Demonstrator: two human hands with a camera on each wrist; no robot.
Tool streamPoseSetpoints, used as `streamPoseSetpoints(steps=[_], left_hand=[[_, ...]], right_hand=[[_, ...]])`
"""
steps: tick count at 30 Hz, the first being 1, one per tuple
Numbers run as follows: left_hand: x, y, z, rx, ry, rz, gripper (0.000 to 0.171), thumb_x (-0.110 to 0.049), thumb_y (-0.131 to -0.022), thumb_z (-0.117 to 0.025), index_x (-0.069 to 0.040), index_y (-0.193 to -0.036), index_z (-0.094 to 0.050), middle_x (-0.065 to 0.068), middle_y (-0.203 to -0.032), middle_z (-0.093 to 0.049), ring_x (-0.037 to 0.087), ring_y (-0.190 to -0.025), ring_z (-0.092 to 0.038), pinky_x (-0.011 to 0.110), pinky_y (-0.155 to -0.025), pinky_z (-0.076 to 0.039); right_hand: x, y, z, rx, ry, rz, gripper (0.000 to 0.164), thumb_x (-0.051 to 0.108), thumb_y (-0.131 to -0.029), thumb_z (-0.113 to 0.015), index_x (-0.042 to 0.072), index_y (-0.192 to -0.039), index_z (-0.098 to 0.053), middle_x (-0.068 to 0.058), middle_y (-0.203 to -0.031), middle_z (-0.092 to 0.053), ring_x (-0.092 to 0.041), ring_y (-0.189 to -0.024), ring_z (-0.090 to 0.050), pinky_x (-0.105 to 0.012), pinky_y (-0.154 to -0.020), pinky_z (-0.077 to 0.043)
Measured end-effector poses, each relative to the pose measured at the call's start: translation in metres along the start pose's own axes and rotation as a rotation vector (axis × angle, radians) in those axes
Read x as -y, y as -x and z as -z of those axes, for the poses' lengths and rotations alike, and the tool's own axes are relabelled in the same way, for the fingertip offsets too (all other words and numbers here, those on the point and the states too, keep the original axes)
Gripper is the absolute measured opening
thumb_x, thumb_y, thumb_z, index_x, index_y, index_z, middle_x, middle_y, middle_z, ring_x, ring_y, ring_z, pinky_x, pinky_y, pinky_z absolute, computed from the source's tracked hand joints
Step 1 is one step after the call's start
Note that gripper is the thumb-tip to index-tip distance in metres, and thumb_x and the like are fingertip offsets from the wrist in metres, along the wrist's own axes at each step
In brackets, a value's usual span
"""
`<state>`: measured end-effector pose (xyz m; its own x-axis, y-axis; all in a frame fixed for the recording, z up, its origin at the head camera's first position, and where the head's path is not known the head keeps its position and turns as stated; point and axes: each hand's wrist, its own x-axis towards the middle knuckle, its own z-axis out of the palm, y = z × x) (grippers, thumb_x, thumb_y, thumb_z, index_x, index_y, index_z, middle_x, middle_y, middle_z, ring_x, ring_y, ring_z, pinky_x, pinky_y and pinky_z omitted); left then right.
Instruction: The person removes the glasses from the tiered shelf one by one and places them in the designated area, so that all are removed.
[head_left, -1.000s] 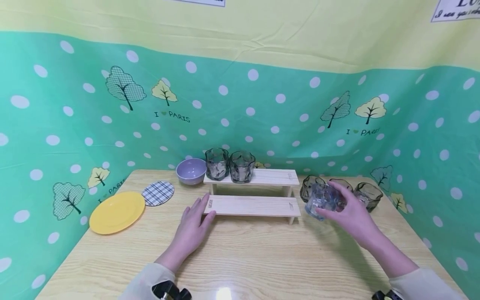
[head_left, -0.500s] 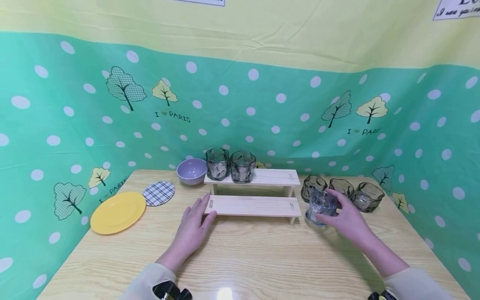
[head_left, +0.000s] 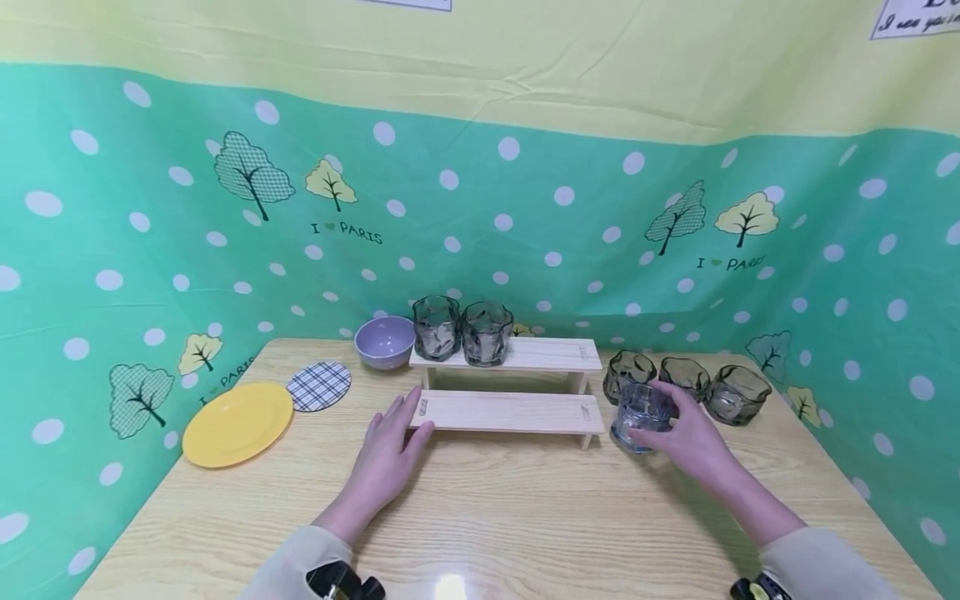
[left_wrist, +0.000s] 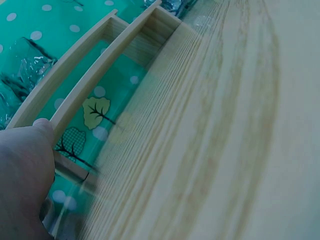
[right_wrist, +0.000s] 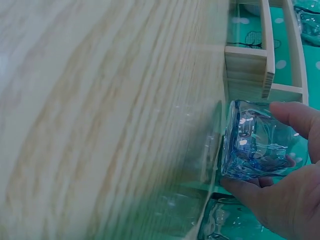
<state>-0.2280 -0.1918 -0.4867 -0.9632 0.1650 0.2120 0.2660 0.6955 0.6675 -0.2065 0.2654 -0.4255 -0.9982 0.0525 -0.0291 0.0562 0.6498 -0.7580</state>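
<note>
My right hand (head_left: 694,433) grips a clear bluish glass (head_left: 640,415) between thumb and fingers, right of the wooden two-tier rack. It stands upright; in the right wrist view the glass (right_wrist: 255,142) has its base against or very near the tabletop. At the rack's other end, my left hand (head_left: 382,454) rests with extended fingers against the lower shelf (head_left: 506,412); the left wrist view has the thumb on the shelf edge (left_wrist: 95,75). On the upper shelf (head_left: 551,354) stand two grey glasses, one left (head_left: 436,327) and one right (head_left: 487,333).
Three brownish glasses, left (head_left: 624,372), middle (head_left: 684,375) and right (head_left: 738,395), stand behind and beside my right hand. Left of the rack are a purple bowl (head_left: 385,342), a checked round coaster (head_left: 318,386) and a yellow plate (head_left: 237,425). A patterned cloth (head_left: 525,242) hangs behind the table.
The bluish glass, tilted a second ago, has come upright and slightly lower in my right hand. My left hand has stayed at the rack.
</note>
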Motion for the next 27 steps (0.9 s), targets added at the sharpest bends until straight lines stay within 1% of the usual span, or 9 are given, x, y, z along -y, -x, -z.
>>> streamPoseSetpoints(steps=[4, 9, 12, 17, 20, 27], left_hand=[[-0.0006, 0.0010, 0.0001, -0.006, 0.001, 0.000, 0.070, -0.037, -0.117, -0.057, -0.011, -0.175, -0.030, 0.017, -0.175, -0.037, 0.041, -0.165, -0.025, 0.064, -0.135, -0.008], [-0.0006, 0.0022, -0.0002, -0.027, -0.003, -0.019, 0.069, -0.039, -0.117, -0.056, -0.009, -0.174, -0.032, 0.019, -0.174, -0.039, 0.043, -0.164, -0.028, 0.066, -0.134, -0.010], [-0.0001, 0.0021, -0.0002, -0.033, -0.004, -0.029, 0.069, -0.039, -0.117, -0.057, -0.008, -0.174, -0.033, 0.019, -0.174, -0.040, 0.044, -0.164, -0.029, 0.067, -0.134, -0.010], [0.0008, 0.0017, 0.0000, -0.023, -0.002, -0.021, 0.070, -0.039, -0.117, -0.056, -0.009, -0.175, -0.031, 0.018, -0.175, -0.038, 0.043, -0.164, -0.027, 0.065, -0.135, -0.009], [0.0007, 0.0014, -0.0001, -0.021, -0.001, -0.018, 0.069, -0.039, -0.117, -0.056, -0.009, -0.175, -0.031, 0.018, -0.175, -0.038, 0.042, -0.164, -0.027, 0.065, -0.135, -0.009], [-0.0001, 0.0023, 0.0008, -0.024, -0.002, -0.025, 0.069, -0.040, -0.117, -0.055, -0.008, -0.174, -0.032, 0.019, -0.174, -0.039, 0.044, -0.164, -0.028, 0.066, -0.134, -0.009]], right_hand=[[-0.0027, -0.0011, -0.0008, 0.006, -0.010, -0.007, 0.113, 0.029, -0.090, -0.094, 0.001, -0.173, -0.023, -0.041, -0.161, -0.039, -0.062, -0.138, -0.051, -0.073, -0.113, -0.047], [-0.0033, -0.0002, -0.0003, 0.015, -0.028, -0.012, 0.114, 0.029, -0.089, -0.095, 0.001, -0.173, -0.023, -0.041, -0.162, -0.038, -0.063, -0.141, -0.048, -0.075, -0.115, -0.044], [-0.0055, -0.0013, -0.0008, 0.022, -0.036, 0.002, 0.115, 0.026, -0.088, -0.096, 0.001, -0.173, -0.023, -0.041, -0.161, -0.038, -0.064, -0.140, -0.049, -0.075, -0.114, -0.045], [-0.0082, -0.0021, -0.0017, 0.030, -0.037, 0.035, 0.114, 0.020, -0.087, -0.096, -0.001, -0.171, -0.022, -0.043, -0.160, -0.038, -0.066, -0.138, -0.051, -0.073, -0.112, -0.047], [-0.0081, -0.0017, -0.0017, 0.033, -0.034, 0.043, 0.113, 0.020, -0.088, -0.095, -0.002, -0.171, -0.021, -0.043, -0.159, -0.038, -0.066, -0.137, -0.051, -0.073, -0.112, -0.048], [-0.0068, -0.0008, -0.0014, 0.031, -0.012, 0.080, 0.113, 0.018, -0.088, -0.095, -0.005, -0.170, -0.021, -0.043, -0.160, -0.036, -0.067, -0.139, -0.047, -0.076, -0.114, -0.043]])
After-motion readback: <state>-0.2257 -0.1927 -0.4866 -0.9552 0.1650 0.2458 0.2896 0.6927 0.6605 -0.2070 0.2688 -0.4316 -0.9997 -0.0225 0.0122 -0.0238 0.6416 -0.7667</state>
